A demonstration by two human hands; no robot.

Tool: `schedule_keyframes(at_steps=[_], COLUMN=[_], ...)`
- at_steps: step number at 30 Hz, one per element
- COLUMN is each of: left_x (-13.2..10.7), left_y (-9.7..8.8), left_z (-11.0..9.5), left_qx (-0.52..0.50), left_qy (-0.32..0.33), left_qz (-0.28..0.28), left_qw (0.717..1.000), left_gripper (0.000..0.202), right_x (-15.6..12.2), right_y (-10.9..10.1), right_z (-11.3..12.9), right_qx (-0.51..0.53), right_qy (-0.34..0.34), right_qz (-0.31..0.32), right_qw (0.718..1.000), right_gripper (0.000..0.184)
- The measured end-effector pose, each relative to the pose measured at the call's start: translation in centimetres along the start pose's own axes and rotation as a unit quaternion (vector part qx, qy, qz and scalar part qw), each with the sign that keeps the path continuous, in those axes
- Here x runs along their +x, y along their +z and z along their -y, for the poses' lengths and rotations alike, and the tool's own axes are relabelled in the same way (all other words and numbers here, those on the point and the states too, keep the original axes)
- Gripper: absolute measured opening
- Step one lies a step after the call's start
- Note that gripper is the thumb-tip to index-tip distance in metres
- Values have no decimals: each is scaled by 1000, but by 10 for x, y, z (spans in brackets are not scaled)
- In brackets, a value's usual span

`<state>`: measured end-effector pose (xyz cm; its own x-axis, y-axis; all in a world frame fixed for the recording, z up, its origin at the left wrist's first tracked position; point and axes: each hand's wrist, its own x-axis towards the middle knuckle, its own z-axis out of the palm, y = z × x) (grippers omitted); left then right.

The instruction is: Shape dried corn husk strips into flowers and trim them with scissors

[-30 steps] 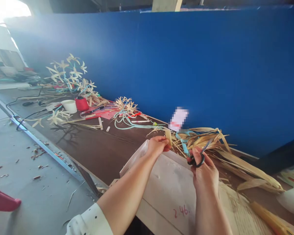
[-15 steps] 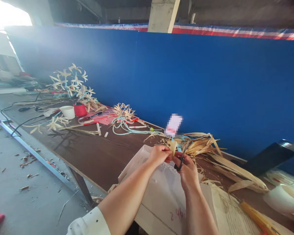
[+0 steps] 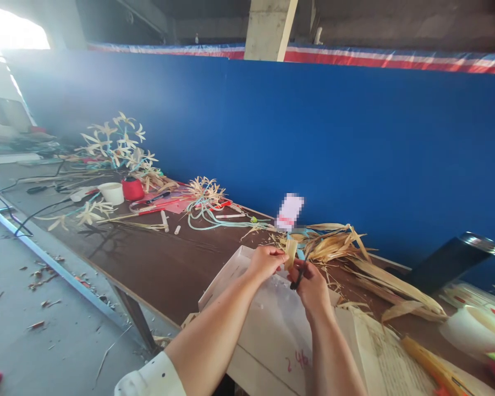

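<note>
Between my hands stands a short pale strip of corn husk (image 3: pixel 291 251), pinched at its left edge by the fingers of my left hand (image 3: pixel 265 262). My right hand (image 3: pixel 313 286) is closed around dark-handled scissors (image 3: pixel 299 275), with blades pointing up and away. Its fingertips also seem to touch the lower end of the strip. Both hands are over a shallow white box (image 3: pixel 226 273). Just beyond them lies a heap of dry corn husks (image 3: pixel 334 243), with longer husks (image 3: pixel 400 289) trailing to the right.
Husk flowers on pale blue stems (image 3: pixel 121 140) stand at the back left. A white cup (image 3: pixel 112 193) sits beside a red spool (image 3: pixel 132 188). On the right are a black cylinder (image 3: pixel 449 264), a white roll (image 3: pixel 476 325) and a yellow cutter (image 3: pixel 429 366). A blue partition (image 3: pixel 355 148) borders the table.
The scissors and my right hand have shifted slightly left, and the husk strip tilts a little differently. The whole view has moved slightly. My left hand keeps its pinch.
</note>
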<state>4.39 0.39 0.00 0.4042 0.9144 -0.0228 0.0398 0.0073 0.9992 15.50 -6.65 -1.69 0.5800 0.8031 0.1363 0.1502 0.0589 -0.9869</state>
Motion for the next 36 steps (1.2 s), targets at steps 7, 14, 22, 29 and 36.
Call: schedule_keyframes(at_steps=[7, 14, 22, 29, 36], left_x=[5, -1, -4, -2, 6], left_y=[-1, 3, -1, -2, -6], left_z=[5, -2, -3, 2, 2], left_qx=[-17, -138, -208, -156, -154], left_qy=[-21, -66, -74, -52, -47], left_qz=[16, 46, 94, 64, -64], left_qw=[1000, 987, 971, 984, 985], left_gripper=[21, 11, 6, 22, 18], right_x=[-2, -2, -2, -4, -7], right_y=[-5, -6, -5, -5, 0], right_z=[5, 5, 4, 3, 8], right_qx=[90, 123, 105, 92, 0], right_qy=[99, 100, 78, 71, 52], right_qz=[-20, -27, -27, 10, 19], right_qw=[991, 987, 991, 993, 998], right_gripper=[42, 41, 42, 46, 56])
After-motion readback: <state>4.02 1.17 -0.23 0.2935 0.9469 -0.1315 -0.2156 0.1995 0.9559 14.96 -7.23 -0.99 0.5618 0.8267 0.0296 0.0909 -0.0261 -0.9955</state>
